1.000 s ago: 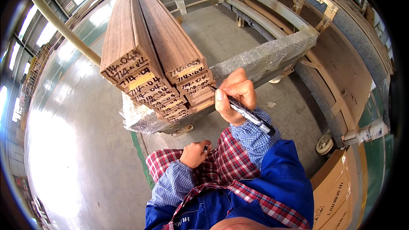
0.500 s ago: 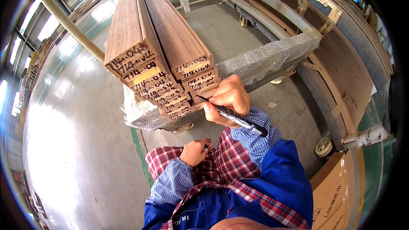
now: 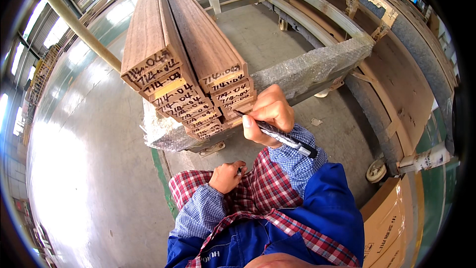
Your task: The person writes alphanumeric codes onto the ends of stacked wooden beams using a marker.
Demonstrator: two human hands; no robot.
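My right hand (image 3: 271,111) pinches a black marker (image 3: 285,139). The marker's tip is at a lower board end in the right-hand stack of wooden boards (image 3: 201,30). Whether the tip touches the wood I cannot tell. Dark handwritten marks cover the board ends of both this stack and the left-hand stack (image 3: 148,30). My left hand (image 3: 227,176) is closed and rests on my checked apron over my lap. Between its thumb and fingers a small black cap (image 3: 239,170) shows in part.
Under the stacks' near ends runs a rack beam (image 3: 312,69) wrapped in clear plastic. A metal frame (image 3: 322,30) and long brown panels (image 3: 386,94) stand to the right. At lower right is a cardboard box (image 3: 389,223). A pale post (image 3: 79,27) leans at upper left.
My right hand and the marker have shifted slightly to the right along the board end. My left hand and the boards stay where they were.
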